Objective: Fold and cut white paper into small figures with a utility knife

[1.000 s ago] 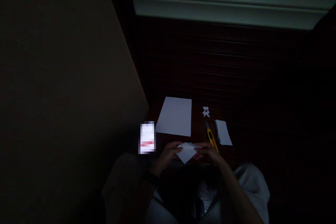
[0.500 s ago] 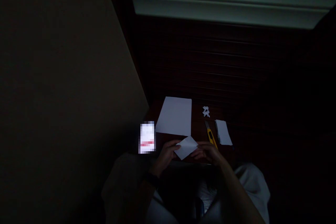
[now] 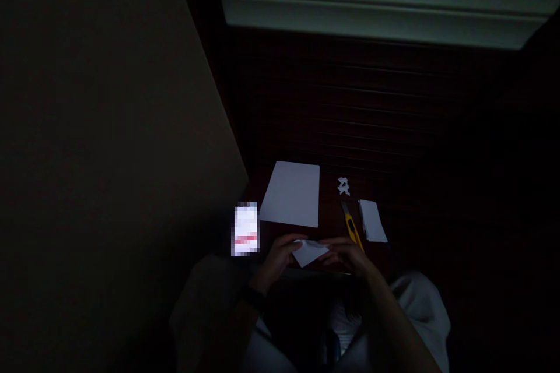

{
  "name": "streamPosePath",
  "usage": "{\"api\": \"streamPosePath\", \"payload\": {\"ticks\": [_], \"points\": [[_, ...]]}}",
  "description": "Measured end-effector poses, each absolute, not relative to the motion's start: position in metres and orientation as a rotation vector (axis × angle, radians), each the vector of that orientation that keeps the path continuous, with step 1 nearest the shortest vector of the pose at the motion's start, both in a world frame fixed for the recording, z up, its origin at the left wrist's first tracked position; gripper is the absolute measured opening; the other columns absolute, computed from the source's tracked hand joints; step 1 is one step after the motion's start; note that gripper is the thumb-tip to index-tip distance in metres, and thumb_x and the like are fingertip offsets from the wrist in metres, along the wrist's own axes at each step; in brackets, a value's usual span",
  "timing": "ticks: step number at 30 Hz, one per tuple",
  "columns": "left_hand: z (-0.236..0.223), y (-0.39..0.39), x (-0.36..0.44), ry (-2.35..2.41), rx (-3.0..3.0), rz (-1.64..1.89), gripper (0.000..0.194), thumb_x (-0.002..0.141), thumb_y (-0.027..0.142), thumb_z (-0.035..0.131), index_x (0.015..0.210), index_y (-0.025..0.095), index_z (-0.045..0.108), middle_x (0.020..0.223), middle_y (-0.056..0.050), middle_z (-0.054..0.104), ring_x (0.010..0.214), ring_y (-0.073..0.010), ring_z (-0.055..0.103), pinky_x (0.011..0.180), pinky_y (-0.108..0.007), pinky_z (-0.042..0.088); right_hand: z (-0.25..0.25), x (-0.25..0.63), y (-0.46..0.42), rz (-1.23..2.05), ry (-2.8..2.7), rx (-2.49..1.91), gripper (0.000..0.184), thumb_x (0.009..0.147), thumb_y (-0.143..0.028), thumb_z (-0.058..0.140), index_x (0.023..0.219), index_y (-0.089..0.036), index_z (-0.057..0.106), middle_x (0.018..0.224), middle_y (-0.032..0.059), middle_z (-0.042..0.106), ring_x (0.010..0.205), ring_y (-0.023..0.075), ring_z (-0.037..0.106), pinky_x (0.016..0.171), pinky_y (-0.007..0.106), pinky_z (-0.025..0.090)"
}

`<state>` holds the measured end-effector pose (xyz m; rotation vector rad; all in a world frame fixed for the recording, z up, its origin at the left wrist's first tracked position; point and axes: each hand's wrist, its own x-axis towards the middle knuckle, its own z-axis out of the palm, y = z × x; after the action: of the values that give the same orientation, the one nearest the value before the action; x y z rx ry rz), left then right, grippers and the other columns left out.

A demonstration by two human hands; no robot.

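A small piece of white paper is held between my two hands just above the near edge of the dark table. Its upper part is bent over and a point hangs toward me. My left hand pinches its left corner, thumb on top. On the right corner, my right hand is closed with the fingers partly behind the paper. A yellow utility knife lies right beside my right hand, its blade end pointing away from me. Beyond my hands lies a larger white sheet.
A stack of white paper pieces lies to the right of the knife. Small torn paper scraps sit farther back. At the left is a bright, pixelated screen. A wall rises close on the left; the room is very dark.
The far corner of the small paper has been folded down toward me, so its diamond outline is now nearer a triangle. Both hands stay in almost the same place.
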<state>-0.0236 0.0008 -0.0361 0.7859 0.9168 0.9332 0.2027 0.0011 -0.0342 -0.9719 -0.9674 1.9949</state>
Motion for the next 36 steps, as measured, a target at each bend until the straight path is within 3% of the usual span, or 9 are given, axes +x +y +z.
{"api": "streamPosePath", "payload": {"ticks": [4, 7, 11, 14, 19, 24, 27, 31, 36], "points": [[-0.037, 0.001, -0.022, 0.928, 0.788, 0.934, 0.031, 0.069, 0.030, 0.068, 0.092, 0.010, 0.067, 0.086, -0.012, 0.066, 0.075, -0.0213, 0.062, 0.063, -0.029, 0.047, -0.035, 0.202, 0.000, 1.979, -0.977, -0.958, 0.033, 0.070, -0.026, 0.064, 0.098, -0.010, 0.068, 0.096, 0.0163, 0.068, 0.078, 0.0251, 0.067, 0.069, 0.037, 0.052], [-0.031, 0.000, -0.021, 0.899, 0.750, 0.974, 0.036, 0.071, 0.030, 0.066, 0.103, 0.012, 0.064, 0.092, -0.012, 0.066, 0.080, -0.0219, 0.062, 0.067, -0.031, 0.049, -0.033, 0.201, 0.000, 1.965, -0.998, -0.973, 0.034, 0.070, -0.027, 0.064, 0.099, -0.010, 0.068, 0.097, 0.0161, 0.067, 0.079, 0.0252, 0.066, 0.070, 0.037, 0.051], [-0.014, -0.002, -0.020, 0.857, 0.638, 1.023, 0.056, 0.077, 0.034, 0.062, 0.128, 0.024, 0.043, 0.105, -0.011, 0.062, 0.084, -0.0218, 0.064, 0.071, -0.036, 0.051, -0.033, 0.197, -0.001, 1.891, -0.962, -1.002, 0.036, 0.072, -0.031, 0.064, 0.103, -0.012, 0.066, 0.097, 0.0147, 0.067, 0.081, 0.0250, 0.066, 0.071, 0.036, 0.051], [-0.006, -0.004, -0.018, 0.850, 0.688, 0.963, 0.066, 0.076, 0.033, 0.064, 0.133, 0.030, 0.031, 0.108, -0.010, 0.060, 0.080, -0.0214, 0.066, 0.075, -0.042, 0.052, -0.038, 0.192, -0.003, 1.771, -0.942, -1.050, 0.038, 0.073, -0.036, 0.064, 0.104, -0.014, 0.066, 0.095, 0.0120, 0.068, 0.081, 0.0232, 0.066, 0.072, 0.036, 0.050], [-0.014, -0.005, -0.008, 0.968, 0.843, 0.962, 0.058, 0.065, 0.030, 0.074, 0.115, 0.020, 0.046, 0.093, -0.008, 0.063, 0.076, -0.0219, 0.066, 0.075, -0.043, 0.053, -0.044, 0.179, -0.009, 1.601, -1.125, -1.179, 0.041, 0.076, -0.044, 0.058, 0.106, -0.018, 0.065, 0.082, 0.0072, 0.070, 0.076, 0.0205, 0.064, 0.072, 0.036, 0.049], [-0.025, -0.003, -0.004, 1.004, 0.835, 1.074, 0.042, 0.067, 0.035, 0.071, 0.096, 0.016, 0.049, 0.094, -0.007, 0.061, 0.082, -0.0212, 0.064, 0.075, -0.040, 0.055, -0.027, 0.176, -0.014, 1.534, -1.321, -1.195, 0.039, 0.076, -0.044, 0.059, 0.104, -0.019, 0.067, 0.087, 0.0063, 0.070, 0.080, 0.0220, 0.062, 0.074, 0.036, 0.047], [-0.029, -0.002, -0.006, 1.015, 0.897, 1.079, 0.040, 0.067, 0.035, 0.070, 0.095, 0.017, 0.049, 0.097, -0.007, 0.060, 0.079, -0.0198, 0.064, 0.070, -0.036, 0.056, -0.014, 0.176, -0.014, 1.565, -1.347, -1.104, 0.043, 0.074, -0.038, 0.063, 0.113, -0.021, 0.061, 0.103, 0.0052, 0.066, 0.095, 0.0238, 0.058, 0.082, 0.035, 0.043], [-0.031, -0.004, -0.009, 1.015, 1.076, 0.955, 0.039, 0.067, 0.034, 0.070, 0.096, 0.018, 0.049, 0.091, -0.004, 0.060, 0.060, -0.0147, 0.064, 0.053, -0.027, 0.054, -0.011, 0.174, -0.011, 1.571, -1.261, -1.104, 0.061, 0.074, -0.037, 0.065, 0.129, -0.023, 0.044, 0.089, 0.0019, 0.066, 0.083, 0.0190, 0.060, 0.075, 0.031, 0.044], [-0.029, -0.003, -0.014, 0.912, 1.204, 0.787, 0.035, 0.068, 0.034, 0.068, 0.094, 0.019, 0.049, 0.085, -0.002, 0.061, 0.052, -0.0131, 0.062, 0.045, -0.022, 0.048, -0.020, 0.174, -0.007, 1.535, -1.352, -1.088, 0.047, 0.073, -0.037, 0.065, 0.116, -0.022, 0.056, 0.091, 0.0025, 0.063, 0.082, 0.0180, 0.058, 0.073, 0.029, 0.044]]}}
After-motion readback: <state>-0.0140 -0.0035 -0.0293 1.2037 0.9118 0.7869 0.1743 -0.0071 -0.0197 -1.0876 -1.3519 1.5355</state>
